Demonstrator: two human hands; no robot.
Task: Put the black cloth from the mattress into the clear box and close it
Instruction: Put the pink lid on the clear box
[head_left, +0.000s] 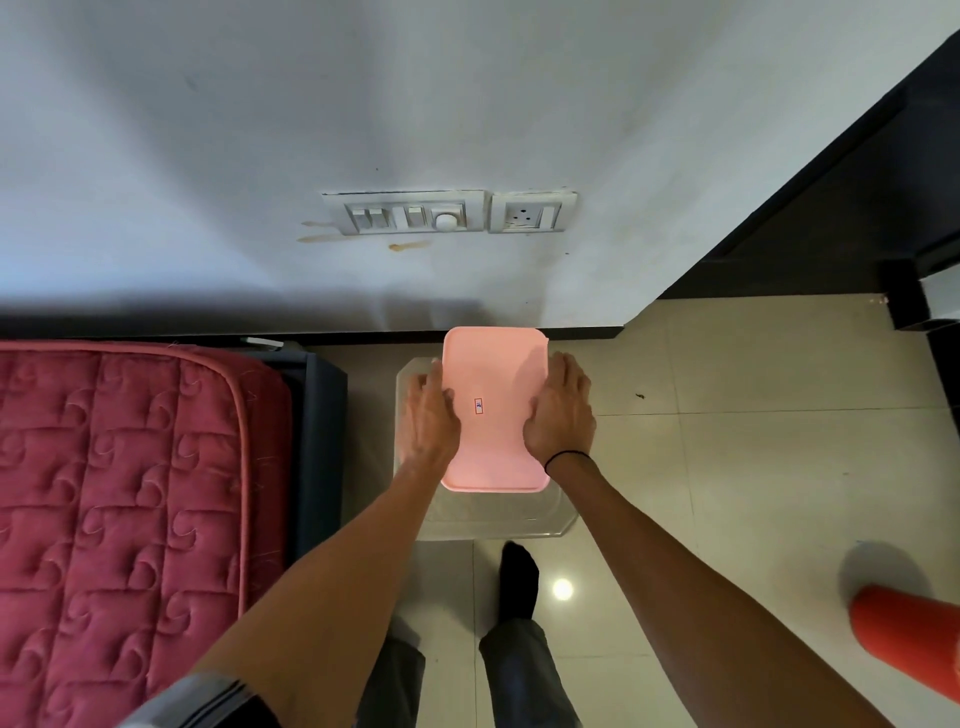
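Note:
A pink lid (493, 410) is held flat over the clear box (498, 514), which stands on the tiled floor by the wall. My left hand (428, 415) grips the lid's left edge and my right hand (558, 410) grips its right edge. The lid hides most of the box's inside; only the near rim and left wall show. The red quilted mattress (119, 499) lies to the left. No black cloth shows on the mattress or in the visible part of the box.
A white wall with a switch panel (410, 214) and a socket (532, 213) rises behind the box. A dark door frame (831, 171) stands at the right. An orange object (914, 639) lies on the floor at lower right. My socked foot (517, 577) is just before the box.

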